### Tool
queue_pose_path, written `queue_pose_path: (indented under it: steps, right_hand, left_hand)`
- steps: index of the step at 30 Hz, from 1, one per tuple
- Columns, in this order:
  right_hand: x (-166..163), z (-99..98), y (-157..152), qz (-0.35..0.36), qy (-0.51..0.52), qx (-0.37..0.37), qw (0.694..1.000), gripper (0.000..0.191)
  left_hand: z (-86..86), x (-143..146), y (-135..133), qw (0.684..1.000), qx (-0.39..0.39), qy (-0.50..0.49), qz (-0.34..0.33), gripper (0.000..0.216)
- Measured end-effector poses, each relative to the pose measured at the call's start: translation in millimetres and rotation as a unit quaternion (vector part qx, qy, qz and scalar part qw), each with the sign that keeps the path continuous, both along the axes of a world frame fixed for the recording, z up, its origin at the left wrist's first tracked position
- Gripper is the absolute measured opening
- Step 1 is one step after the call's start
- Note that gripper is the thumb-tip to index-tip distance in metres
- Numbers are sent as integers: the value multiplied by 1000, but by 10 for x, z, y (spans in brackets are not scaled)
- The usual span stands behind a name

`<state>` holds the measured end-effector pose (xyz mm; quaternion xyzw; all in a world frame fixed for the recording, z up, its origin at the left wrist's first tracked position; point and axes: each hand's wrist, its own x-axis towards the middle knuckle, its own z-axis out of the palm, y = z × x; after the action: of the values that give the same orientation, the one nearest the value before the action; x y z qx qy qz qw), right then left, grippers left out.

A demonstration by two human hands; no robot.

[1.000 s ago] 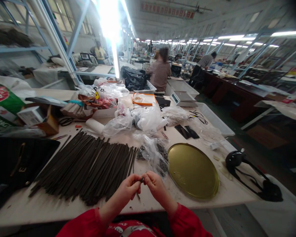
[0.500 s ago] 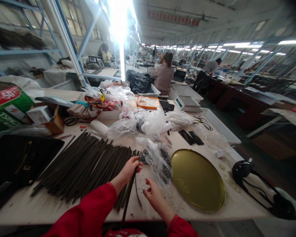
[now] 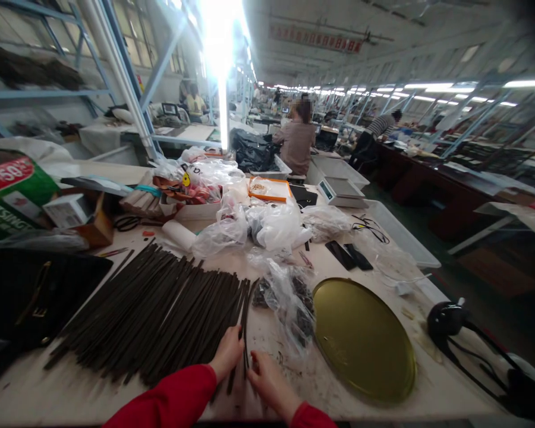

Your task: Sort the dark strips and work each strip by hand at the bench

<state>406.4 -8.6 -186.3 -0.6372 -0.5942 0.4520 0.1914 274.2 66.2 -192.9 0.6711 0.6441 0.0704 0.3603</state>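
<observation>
Left hand (image 3: 229, 355): rests on the near end of the pile of strips, close to the table's near edge; fingers pressed flat together on the strips, whether they pinch one cannot be told.
Right hand (image 3: 267, 380): just beside the left, fingers loosely curled at the near end of a single strip; a closed grip cannot be confirmed.
Single strip (image 3: 245, 324): thin, dark, long and narrow, lying at the right flank of the pile and running away from the near edge; judged light and limp, likely to sag if lifted by one end, so best taken near an end and supported along its length.
Pile of strips (image 3: 151, 312): many dark, matte, flat strips laid roughly parallel, fanned toward the table's left side; judged to slide easily over one another.
Table (image 3: 40, 392): pale, scuffed top.
Clear bag (image 3: 289, 294): crinkled, glossy film holding small dark pieces, just right of the strips.
Round tray (image 3: 363, 339): shallow, brass-coloured metal, smooth, toward the near right corner.
Black bag (image 3: 31, 291): at the left edge, with a gold fitting.
</observation>
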Motion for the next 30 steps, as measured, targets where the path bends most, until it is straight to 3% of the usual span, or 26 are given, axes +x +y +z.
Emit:
queue_pose_path:
  steps: [6,11,18,25,28,30]
  right_hand:
    - [-28,1,134,0,-27,-9,1000,35]
    - [20,60,115,-10,-17,-13,1000,35]
    - [83,149,-16,-34,-10,-10,999,39]
    - [213,247,-61,-55,24,33,998,36]
    - [275,327,59,-95,119,42,987,34]
    - [298,460,203,-133,211,6,968,38]
  left_hand:
    - [107,-71,245,996,38,59,-55,37]
    - [117,-34,470,989,50,132,-45,31]
    - [181,143,579,988,56,142,-28,29]
    - [393,-77,477,999,7,34,-12,26]
    - [625,-180,277,997,-42,-55,-23,27]
    - [839,-204,119,988,-80,-128,-36,25]
